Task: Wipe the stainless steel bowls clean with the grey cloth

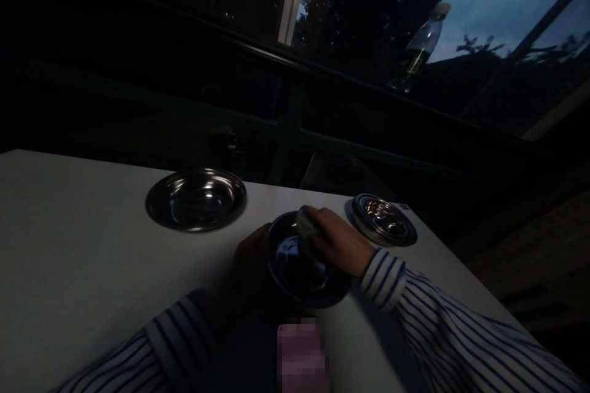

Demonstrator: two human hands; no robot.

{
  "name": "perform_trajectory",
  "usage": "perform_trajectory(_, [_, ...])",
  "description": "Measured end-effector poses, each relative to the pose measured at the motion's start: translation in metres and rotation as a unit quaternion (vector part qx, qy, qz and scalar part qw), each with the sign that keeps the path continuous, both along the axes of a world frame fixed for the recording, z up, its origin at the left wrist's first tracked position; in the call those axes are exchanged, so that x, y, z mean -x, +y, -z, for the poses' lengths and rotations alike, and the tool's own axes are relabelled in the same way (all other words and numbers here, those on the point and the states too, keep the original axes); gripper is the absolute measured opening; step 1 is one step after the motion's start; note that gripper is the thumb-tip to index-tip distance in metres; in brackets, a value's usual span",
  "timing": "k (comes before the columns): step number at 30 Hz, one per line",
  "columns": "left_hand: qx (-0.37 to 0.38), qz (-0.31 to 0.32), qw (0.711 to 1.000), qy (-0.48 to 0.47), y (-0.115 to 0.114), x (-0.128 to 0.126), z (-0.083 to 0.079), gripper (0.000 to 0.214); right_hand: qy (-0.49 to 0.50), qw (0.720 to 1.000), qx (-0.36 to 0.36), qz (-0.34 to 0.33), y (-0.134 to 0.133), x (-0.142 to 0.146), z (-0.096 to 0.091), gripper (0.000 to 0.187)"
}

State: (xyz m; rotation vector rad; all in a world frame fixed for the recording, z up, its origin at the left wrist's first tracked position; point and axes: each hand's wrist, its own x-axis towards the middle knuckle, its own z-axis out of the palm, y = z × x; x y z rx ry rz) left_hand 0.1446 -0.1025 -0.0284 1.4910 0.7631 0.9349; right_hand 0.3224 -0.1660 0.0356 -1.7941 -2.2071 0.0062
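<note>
A shiny steel plate [318,291] is tilted up off the white table [69,258] in front of me. My left hand [251,261] grips its left rim from behind, fingers wrapped round the edge. My right hand [338,239] is closed on a small pale cloth [306,226] and presses it into the upper inside of the plate. Both arms wear striped sleeves.
A second steel plate [196,198] lies flat at the back left of the table. A small stack of plates [385,221] sits at the back right near the table edge. A plastic bottle [421,46] stands on the window ledge beyond. The scene is very dim.
</note>
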Motion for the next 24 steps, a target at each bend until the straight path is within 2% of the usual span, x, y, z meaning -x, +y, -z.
perform_trajectory(2, [-0.015, 0.004, 1.000, 0.009, -0.001, 0.000, -0.001, 0.035, -0.003, 0.997, -0.076, 0.024, -0.003, 0.000, -0.011, 0.047])
perform_trajectory(4, [-0.027, 0.000, 1.000, 0.016, 0.000, 0.000, 0.000, 0.035, -0.054, 0.993, -0.094, 0.036, -0.005, 0.002, -0.012, 0.036])
perform_trajectory(8, [-0.019, -0.025, 1.000, 0.002, 0.001, -0.004, 0.008, 0.035, -0.174, 0.981, 0.022, 0.077, -0.004, 0.012, 0.008, 0.027])
perform_trajectory(11, [0.001, -0.030, 1.000, -0.006, 0.001, -0.006, 0.014, 0.036, -0.174, 0.979, 0.080, 0.069, -0.002, 0.017, 0.022, 0.027])
perform_trajectory(14, [-0.003, -0.030, 1.000, -0.007, 0.000, -0.007, 0.013, 0.038, -0.155, 0.984, 0.075, 0.038, -0.001, 0.016, 0.024, 0.028])
perform_trajectory(17, [-0.022, -0.007, 1.000, 0.006, -0.001, -0.004, 0.006, 0.036, -0.143, 0.987, 0.063, 0.038, 0.000, 0.012, 0.023, 0.028])
perform_trajectory(18, [-0.019, 0.010, 1.000, 0.019, -0.001, -0.003, 0.003, 0.037, -0.135, 0.988, 0.071, 0.038, 0.000, 0.011, 0.024, 0.028])
perform_trajectory(24, [0.013, 0.000, 0.999, 0.036, -0.004, -0.001, -0.006, 0.040, -0.072, 0.988, 0.137, 0.009, -0.001, -0.005, 0.034, 0.038])
